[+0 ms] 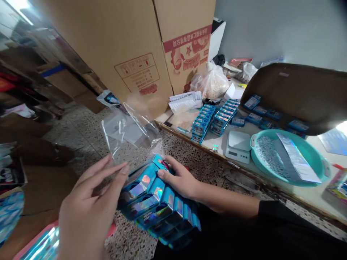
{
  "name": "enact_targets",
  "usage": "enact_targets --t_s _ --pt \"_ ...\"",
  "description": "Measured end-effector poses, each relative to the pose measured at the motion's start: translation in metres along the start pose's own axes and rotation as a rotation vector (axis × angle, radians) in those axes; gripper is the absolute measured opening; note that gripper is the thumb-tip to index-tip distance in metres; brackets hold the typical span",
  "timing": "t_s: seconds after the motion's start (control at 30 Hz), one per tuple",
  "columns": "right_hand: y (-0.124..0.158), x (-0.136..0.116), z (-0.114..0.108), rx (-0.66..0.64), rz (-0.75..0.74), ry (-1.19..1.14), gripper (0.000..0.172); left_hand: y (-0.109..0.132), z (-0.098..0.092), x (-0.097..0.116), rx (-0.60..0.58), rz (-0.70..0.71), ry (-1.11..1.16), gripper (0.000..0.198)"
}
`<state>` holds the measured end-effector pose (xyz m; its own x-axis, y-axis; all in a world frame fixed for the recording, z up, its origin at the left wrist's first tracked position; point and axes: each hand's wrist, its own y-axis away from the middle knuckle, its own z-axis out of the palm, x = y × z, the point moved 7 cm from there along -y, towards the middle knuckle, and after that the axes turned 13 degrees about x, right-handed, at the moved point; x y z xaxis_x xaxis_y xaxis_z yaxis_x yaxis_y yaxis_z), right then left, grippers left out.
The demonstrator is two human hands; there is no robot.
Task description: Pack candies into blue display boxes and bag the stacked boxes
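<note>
My left hand (94, 195) is closed, thumb and fingers pinching the near edge of a clear plastic bag (127, 130). The bag spreads upward and away from the fingers, its far part crumpled. My right hand (181, 178) is wrapped around the end of a bundle of small blue boxes (162, 202) with shiny holographic labels. These boxes lie in rows, tilted, just above my lap. The top end of the bundle is right by the bag's lower side; whether any of it is inside the bag I cannot make out.
On the table at the right are stacked blue boxes (203, 121), a small scale (238, 146) and a turquoise basin (322, 169) with small pale pieces and a card. A brown chair back (295, 94) stands behind. Large cartons (114, 39) rise ahead, and more cartons stand at left.
</note>
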<state>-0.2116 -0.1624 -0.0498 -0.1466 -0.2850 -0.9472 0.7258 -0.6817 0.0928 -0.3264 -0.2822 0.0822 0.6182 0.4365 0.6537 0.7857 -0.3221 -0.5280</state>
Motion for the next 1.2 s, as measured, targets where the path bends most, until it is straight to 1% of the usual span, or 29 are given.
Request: enact_targets --t_s 0.07,0.1,0.2,0.27,0.3,0.33,0.4,0.47,0.53,0.57,0.67,0.8,0.87,0.93,1.03,1.13,1.2 --pt "0.002 0.0 -0.002 0.003 0.007 -0.016 0.061 0.007 -0.004 0.004 0.088 -0.076 0.05 0.019" --pt "0.002 0.0 -0.003 0.0 0.016 -0.03 0.064 0.009 -0.005 0.004 0.117 -0.091 0.06 0.022" --pt "0.001 0.001 -0.006 -0.016 0.081 -0.083 0.079 0.015 -0.009 0.005 0.131 -0.05 0.065 0.027" --pt "-0.001 0.001 -0.01 -0.023 0.118 -0.067 0.091 0.02 -0.012 0.003 0.123 0.002 0.088 0.031" --pt "-0.003 -0.001 -0.012 -0.028 0.121 -0.047 0.094 0.023 -0.013 0.003 0.11 0.033 0.091 0.034" --pt "-0.005 -0.004 -0.015 -0.028 0.105 -0.019 0.093 0.026 -0.013 0.002 0.097 0.071 0.087 0.038" --pt "-0.008 -0.015 -0.022 -0.009 0.019 0.056 0.082 0.031 -0.012 0.004 0.07 0.16 0.074 0.045" --pt "-0.01 -0.026 -0.025 0.015 -0.097 0.11 0.063 0.035 -0.007 0.005 0.036 0.225 0.096 0.048" --pt "-0.009 -0.032 -0.026 0.042 -0.173 0.098 0.046 0.037 -0.003 0.008 0.053 0.292 0.142 0.047" --pt "-0.009 -0.032 -0.026 0.057 -0.183 0.068 0.04 0.037 -0.002 0.01 0.068 0.327 0.167 0.045" --pt "-0.009 -0.025 -0.027 0.114 -0.142 -0.045 0.033 0.038 0.004 0.014 0.097 0.437 0.235 0.047" --pt "-0.007 -0.019 -0.03 0.163 -0.126 -0.194 0.035 0.042 0.009 0.011 0.125 0.492 0.329 0.058" --pt "-0.005 -0.019 -0.032 0.193 -0.145 -0.255 0.037 0.045 0.011 0.009 0.139 0.476 0.391 0.059" --pt "-0.002 -0.02 -0.033 0.217 -0.152 -0.293 0.037 0.049 0.014 0.006 0.161 0.417 0.47 0.057" --pt "0.002 -0.019 -0.034 0.268 -0.162 -0.317 0.036 0.056 0.017 0.001 0.232 0.3 0.559 0.048" --pt "0.008 -0.018 -0.039 0.35 -0.18 -0.305 0.04 0.06 0.024 -0.01 0.29 0.139 0.621 0.035" --pt "0.012 -0.017 -0.04 0.371 -0.205 -0.288 0.038 0.059 0.027 -0.019 0.323 0.037 0.687 0.035"
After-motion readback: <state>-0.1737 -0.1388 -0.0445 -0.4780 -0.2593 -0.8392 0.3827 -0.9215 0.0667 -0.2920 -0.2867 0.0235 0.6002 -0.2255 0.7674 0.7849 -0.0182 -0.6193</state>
